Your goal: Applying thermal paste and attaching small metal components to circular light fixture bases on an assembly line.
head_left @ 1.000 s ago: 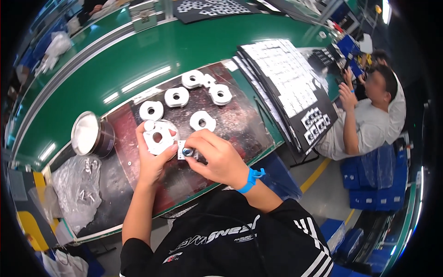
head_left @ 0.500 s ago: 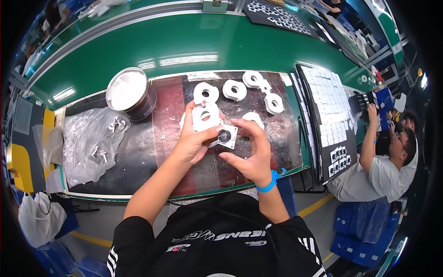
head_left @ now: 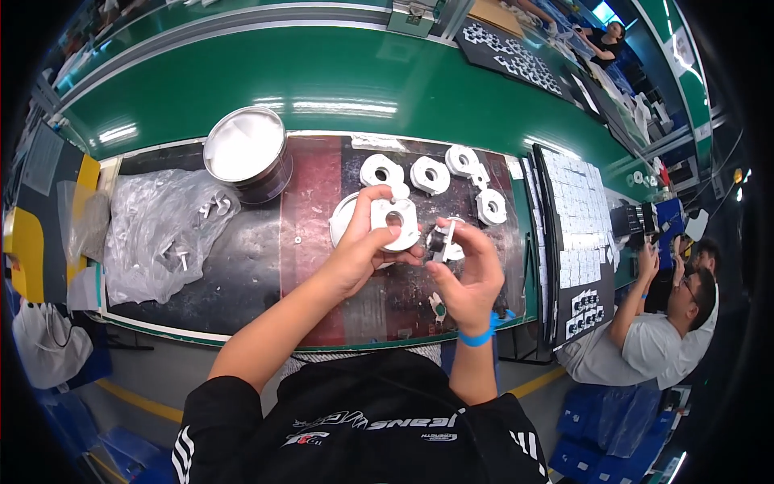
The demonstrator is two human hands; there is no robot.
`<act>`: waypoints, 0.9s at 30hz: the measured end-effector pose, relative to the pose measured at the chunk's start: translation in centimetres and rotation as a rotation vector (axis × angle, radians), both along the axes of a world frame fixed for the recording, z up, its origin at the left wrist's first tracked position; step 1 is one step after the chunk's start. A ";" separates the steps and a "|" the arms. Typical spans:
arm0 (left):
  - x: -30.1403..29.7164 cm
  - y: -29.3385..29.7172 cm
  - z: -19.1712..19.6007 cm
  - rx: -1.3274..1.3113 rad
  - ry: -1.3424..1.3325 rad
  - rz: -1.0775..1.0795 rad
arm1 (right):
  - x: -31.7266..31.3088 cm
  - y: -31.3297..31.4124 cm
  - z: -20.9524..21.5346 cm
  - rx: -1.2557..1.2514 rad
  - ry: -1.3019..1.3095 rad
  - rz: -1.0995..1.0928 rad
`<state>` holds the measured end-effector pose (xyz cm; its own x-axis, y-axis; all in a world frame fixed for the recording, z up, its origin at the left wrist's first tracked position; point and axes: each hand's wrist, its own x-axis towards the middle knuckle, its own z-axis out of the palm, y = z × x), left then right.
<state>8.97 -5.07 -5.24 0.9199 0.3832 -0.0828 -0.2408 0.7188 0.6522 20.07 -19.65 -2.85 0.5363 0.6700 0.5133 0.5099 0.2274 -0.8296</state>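
My left hand (head_left: 360, 248) grips a white plastic housing (head_left: 409, 216) with a round hole through it, thumb on its near face. Between the thumb and fingers of my right hand (head_left: 472, 278) is a small lens module (head_left: 439, 241), a black round lens on a white square plate, turned edge-on. A narrow gap separates the module from the housing. Beneath my left hand a larger white round part (head_left: 342, 219) shows at its edge. Farther back, several similar white housings (head_left: 420, 168) lie on the dark work mat (head_left: 322, 169).
A tub with a white lid (head_left: 244, 143) stands at the back left, beside a clear plastic bag (head_left: 149, 250) of small white pieces. Black boards with white sheets (head_left: 571, 202) lie at right. A seated co-worker (head_left: 637, 351) is beyond them.
My right hand has drawn the lens module right, away from the housing, and turned it from face-up to edge-on. My left hand keeps hold of the housing. The view has shifted slightly.
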 end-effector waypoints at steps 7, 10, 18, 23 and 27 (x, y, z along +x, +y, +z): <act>0.4 0.0 -0.3 0.067 0.033 -0.010 | 0.7 1.5 4.1 -0.268 -0.455 0.004; 0.7 -0.3 -0.7 0.118 0.016 -0.024 | 0.8 1.5 3.7 -0.296 -0.465 -0.002; 0.5 -0.8 -1.1 0.168 -0.030 -0.020 | 0.2 1.6 2.8 -0.326 -0.297 0.034; 0.5 -0.8 -1.0 0.173 -0.029 -0.047 | -0.1 1.3 2.7 -0.341 -0.224 0.030; 0.5 -0.8 -1.3 0.181 -0.052 -0.034 | 0.3 1.2 2.4 -0.362 -0.441 0.004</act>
